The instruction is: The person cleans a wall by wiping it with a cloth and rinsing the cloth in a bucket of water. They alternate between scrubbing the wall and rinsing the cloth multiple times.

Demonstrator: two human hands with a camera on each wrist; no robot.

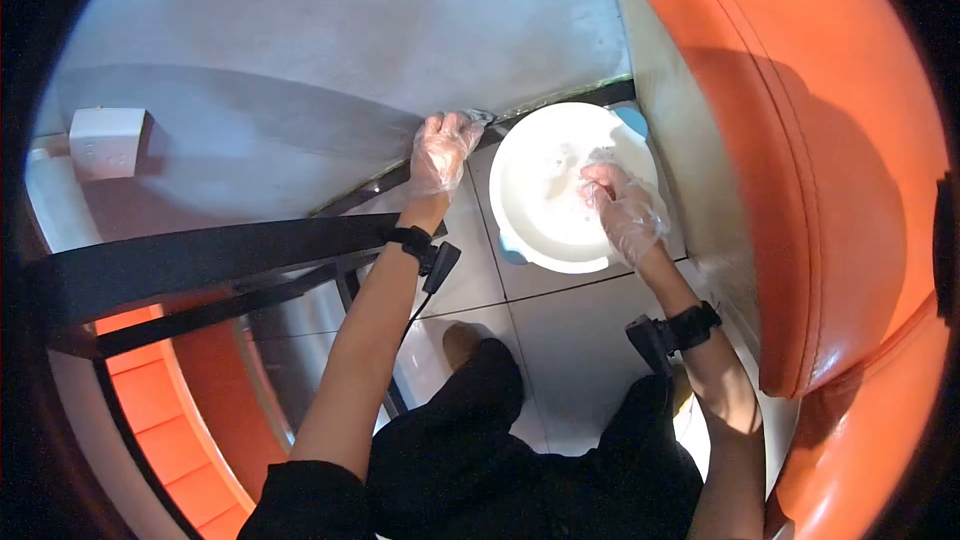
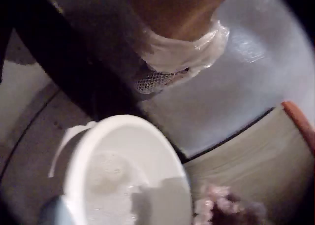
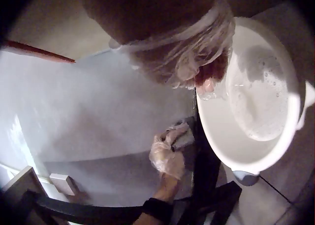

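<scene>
Left hand [image 1: 441, 153], fingers round mesh pad [image 2: 150, 82], by wall edge [image 1: 380, 181], right hand [image 1: 626, 210] (fingers' state unclear) over open basin [image 1: 525, 225]

Head view: bright, strong fisheye, black corners. Hard shadows on wall [image 1: 300, 20] and orange seat [image 1: 830, 140]; glare on seat and floor [image 1: 570, 340]. Light source out of frame. Wrist views: dimmer, soft, noisy, dark edges. Left wrist murkiest, bottom hand [image 2: 229, 205] blurred.
</scene>
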